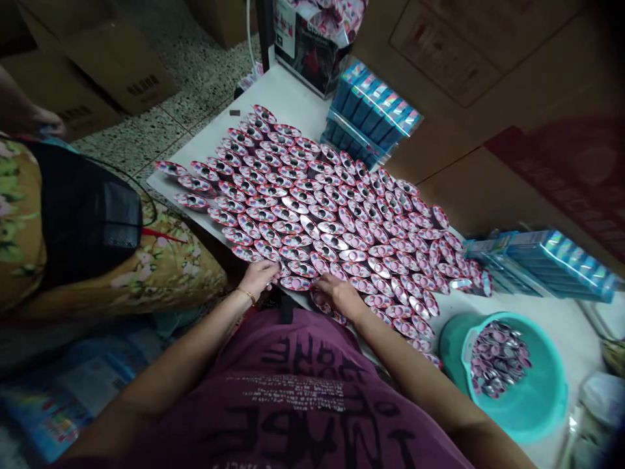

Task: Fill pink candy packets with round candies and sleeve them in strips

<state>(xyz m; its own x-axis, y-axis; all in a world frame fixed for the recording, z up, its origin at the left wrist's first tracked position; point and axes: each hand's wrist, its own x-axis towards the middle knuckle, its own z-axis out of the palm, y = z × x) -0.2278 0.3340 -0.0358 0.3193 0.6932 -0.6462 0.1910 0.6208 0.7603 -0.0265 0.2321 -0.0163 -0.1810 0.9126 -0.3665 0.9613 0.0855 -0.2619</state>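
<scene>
My left hand (261, 275) rests at the near edge of the white table (288, 98), fingers curled down onto a pink oval packet (294, 283) in the front row; my right hand (338, 293) lies just beside it, fingertips pressed together on the neighbouring packets, though whether they pinch one or only touch it I cannot tell; a thin bracelet (247, 294) sits on my left wrist.

The packets lie in overlapping rows like scales, covering most of the table from the far corner to my belly; I judge that a careless nudge at the front could slide a whole row out of line, since each packet leans on the next; those at the near edge, half hidden under my right hand, look likely to slip off onto my lap.

Counting: the packets are far too many to count exactly, well over a hundred; one teal bucket (537, 417) to my right holds more of them loose; two stacks of blue boxes (371, 114) stand, one at the far side and one at the right; one person in a flowered garment (166, 260) sits to my left.
</scene>
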